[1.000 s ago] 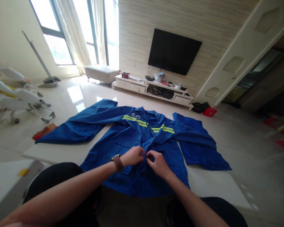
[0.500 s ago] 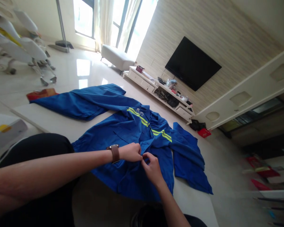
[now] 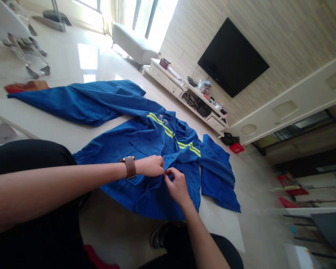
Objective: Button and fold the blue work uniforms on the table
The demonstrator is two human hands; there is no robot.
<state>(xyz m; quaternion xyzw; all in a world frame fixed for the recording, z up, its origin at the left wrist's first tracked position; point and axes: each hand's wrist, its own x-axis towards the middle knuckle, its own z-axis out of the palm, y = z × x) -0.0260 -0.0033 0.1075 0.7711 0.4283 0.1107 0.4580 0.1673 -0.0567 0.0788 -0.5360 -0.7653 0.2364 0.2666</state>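
Note:
A blue work jacket [image 3: 114, 145] with yellow-green reflective stripes across the chest lies spread out, front up, its sleeves stretched to both sides. My left hand [image 3: 150, 166], with a brown-strapped watch [image 3: 130, 167] at the wrist, is closed on the jacket's front opening. Right beside it, my right hand [image 3: 177, 185] pinches the same front edge between thumb and fingers. The fingertips of both hands nearly meet there. Whatever small part lies between them, perhaps a button, is hidden by the fingers.
Under the jacket is a low white table [image 3: 224, 220]. Beyond it stand a white TV cabinet [image 3: 168, 84] with assorted items and a pale bench [image 3: 134, 43]. A black television [image 3: 233, 58] hangs on the wall. A red bag [image 3: 236, 148] sits on the floor.
The camera view has shifted, so the jacket and hands appear slightly higher and further left. Both hands keep their pinch on the jacket front.

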